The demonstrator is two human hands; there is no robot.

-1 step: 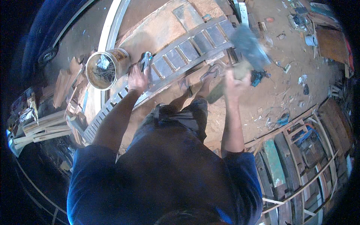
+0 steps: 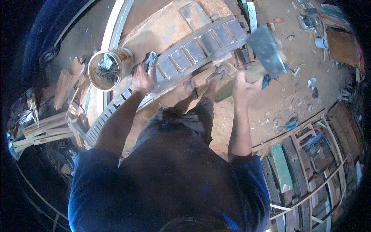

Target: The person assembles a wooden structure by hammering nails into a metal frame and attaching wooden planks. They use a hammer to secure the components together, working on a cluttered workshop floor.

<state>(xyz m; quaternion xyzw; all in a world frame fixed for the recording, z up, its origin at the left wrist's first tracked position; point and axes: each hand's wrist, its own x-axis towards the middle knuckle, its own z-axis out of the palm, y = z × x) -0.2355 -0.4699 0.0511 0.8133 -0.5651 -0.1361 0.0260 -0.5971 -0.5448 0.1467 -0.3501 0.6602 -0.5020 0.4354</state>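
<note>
My left hand (image 2: 142, 80) is closed around the lower end of a small dark tool with a pale, teal-marked top (image 2: 151, 60), perhaps pliers. It rests at the edge of a long grey slatted metal frame (image 2: 170, 66), right beside a bucket (image 2: 123, 62). Dark thin pieces and a crumpled pale wrapper lie inside the bucket. Out to the right, my right hand (image 2: 245, 89) grips the wooden handle of an axe-like tool (image 2: 266, 50). Its broad grey head is raised and blurred, so its exact kind is hard to tell.
The frame lies over a dusty wooden board (image 2: 162, 27). A white beam (image 2: 114, 27) passes behind the bucket. Scrap wood (image 2: 46, 131) is heaped at left; a rack of planks (image 2: 286, 166) stands at lower right. Litter dots the dirt floor around my sandalled feet (image 2: 217, 73).
The axe-like tool's head has shifted slightly right and down, and my right hand has moved a little with it. My left hand stays in place.
</note>
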